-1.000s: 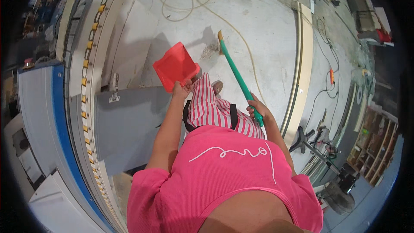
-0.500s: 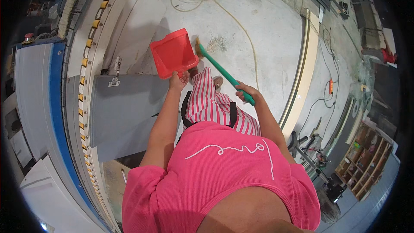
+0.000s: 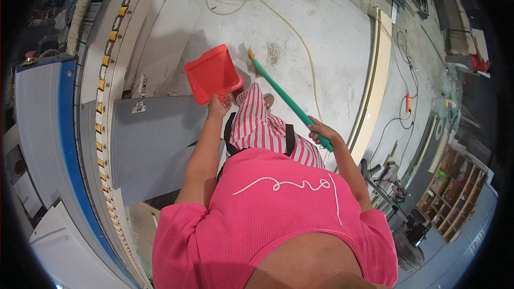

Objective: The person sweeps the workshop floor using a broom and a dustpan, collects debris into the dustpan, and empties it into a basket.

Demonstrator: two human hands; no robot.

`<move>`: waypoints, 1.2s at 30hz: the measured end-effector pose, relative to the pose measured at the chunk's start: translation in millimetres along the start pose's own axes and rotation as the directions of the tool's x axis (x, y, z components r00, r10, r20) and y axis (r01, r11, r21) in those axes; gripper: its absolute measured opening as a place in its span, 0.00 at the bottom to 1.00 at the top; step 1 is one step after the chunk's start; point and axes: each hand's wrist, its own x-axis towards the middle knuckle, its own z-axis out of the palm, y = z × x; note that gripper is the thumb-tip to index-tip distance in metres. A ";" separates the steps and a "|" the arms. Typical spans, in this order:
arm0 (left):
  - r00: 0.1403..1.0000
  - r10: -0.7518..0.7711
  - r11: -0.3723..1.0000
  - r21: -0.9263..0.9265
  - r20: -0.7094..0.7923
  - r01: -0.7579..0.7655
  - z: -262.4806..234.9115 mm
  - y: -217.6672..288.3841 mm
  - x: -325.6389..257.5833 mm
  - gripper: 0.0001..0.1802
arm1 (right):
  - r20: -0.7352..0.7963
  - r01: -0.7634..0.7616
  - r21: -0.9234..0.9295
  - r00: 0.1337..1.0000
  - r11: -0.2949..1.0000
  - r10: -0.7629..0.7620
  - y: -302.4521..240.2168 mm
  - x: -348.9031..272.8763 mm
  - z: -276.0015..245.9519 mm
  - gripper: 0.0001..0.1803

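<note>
My left hand (image 3: pixel 219 105) is closed around the handle of a red dustpan (image 3: pixel 213 75), which is held out in front of my left side. In my right hand (image 3: pixel 324 130) is the green handle of a broom (image 3: pixel 284 95), gripped near its upper end. The broom slants away to the left, and its yellowish bristles (image 3: pixel 250 53) are a short way right of the dustpan. A small pile of debris (image 3: pixel 274 52) lies on the pale concrete floor just right of the bristles. The inside of the dustpan shows plain red.
A yellowish hose (image 3: pixel 289 24) loops over the floor ahead. Long boards (image 3: pixel 375 85) lie to the right, with black cables and an orange connector (image 3: pixel 408 103) beyond. At left are a grey panel (image 3: pixel 152 134) and a machine edge with a yellow-and-black chain (image 3: pixel 105 60). A wooden shelf (image 3: pixel 452 195) stands far right.
My right hand has moved right and toward me, drawing the broom handle along. The bristles are now farther from the dustpan, which has shifted slightly toward me.
</note>
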 end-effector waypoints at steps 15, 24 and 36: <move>0.997 0.067 0.995 0.078 -0.036 -0.064 17.8 18.3 -11.4 0.18 | -0.017 0.047 0.092 0.999 0.995 -0.046 -23.2 -3.2 8.7 0.33; 0.994 0.021 0.988 0.151 -0.105 -0.005 36.9 47.2 1.9 0.19 | 0.286 0.020 0.630 0.923 0.776 -0.256 -149.0 143.8 63.1 0.12; 0.996 0.063 0.911 0.411 -0.060 -0.033 99.6 113.7 28.8 0.20 | 0.327 -0.306 0.945 0.880 0.116 -0.345 -109.8 102.6 15.4 0.13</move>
